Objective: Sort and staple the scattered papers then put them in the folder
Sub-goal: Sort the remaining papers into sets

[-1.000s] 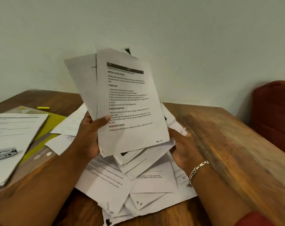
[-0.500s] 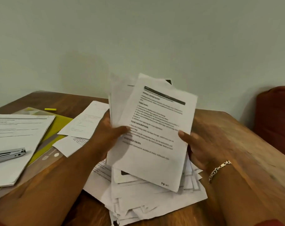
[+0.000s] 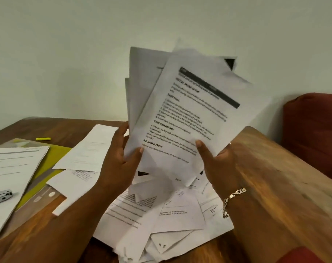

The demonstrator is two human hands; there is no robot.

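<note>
I hold a fanned bundle of printed sheets [image 3: 190, 111] upright above the table, tilted to the right. My left hand [image 3: 121, 160] grips its lower left edge, thumb on the front page. My right hand [image 3: 216, 164] grips the lower right edge, thumb on the front. Below them lies a loose heap of scattered papers [image 3: 167, 215] on the wooden table [image 3: 275, 196]. At the left a yellow-green folder [image 3: 47, 160] lies under a separate paper stack [image 3: 11, 171], and a metal stapler [image 3: 0, 196] rests on that stack.
A yellow highlighter [image 3: 43, 138] lies at the back left of the table. A single sheet [image 3: 91, 149] overlaps the folder's right edge. A red cushioned seat [image 3: 313, 133] stands at the right, against the pale wall.
The bundle dipped toward the heap, then rose again and now leans right. My right hand moved from under the sheets to gripping their right edge with the thumb in front.
</note>
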